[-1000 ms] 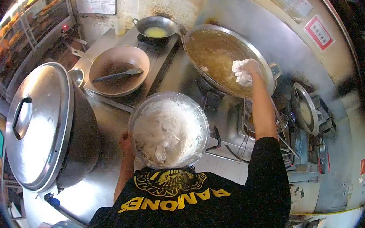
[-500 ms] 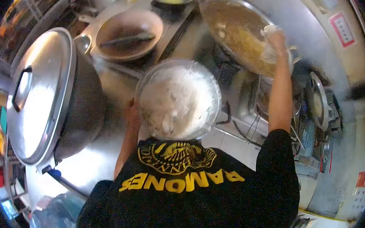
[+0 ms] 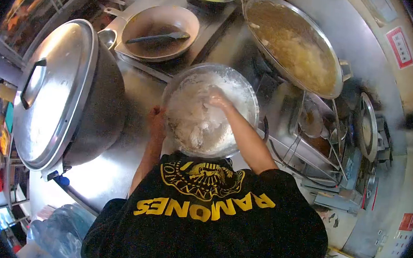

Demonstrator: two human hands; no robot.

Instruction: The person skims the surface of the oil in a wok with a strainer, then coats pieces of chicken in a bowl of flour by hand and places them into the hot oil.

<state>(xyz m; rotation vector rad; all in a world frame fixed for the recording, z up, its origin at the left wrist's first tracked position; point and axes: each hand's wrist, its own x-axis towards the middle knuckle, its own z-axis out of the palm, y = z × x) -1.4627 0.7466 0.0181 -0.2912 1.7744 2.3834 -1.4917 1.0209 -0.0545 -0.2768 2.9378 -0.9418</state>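
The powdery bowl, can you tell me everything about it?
The bowl is wide and round, with a shiny wall, maybe metal or plastic. It faces open side up, close to the black shirt, holding white powder and powdery lumps. The left hand is at its left side; the right hand is inside.

The powder (image 3: 187,121) is white, the black shirt (image 3: 235,244) yellow-lettered.
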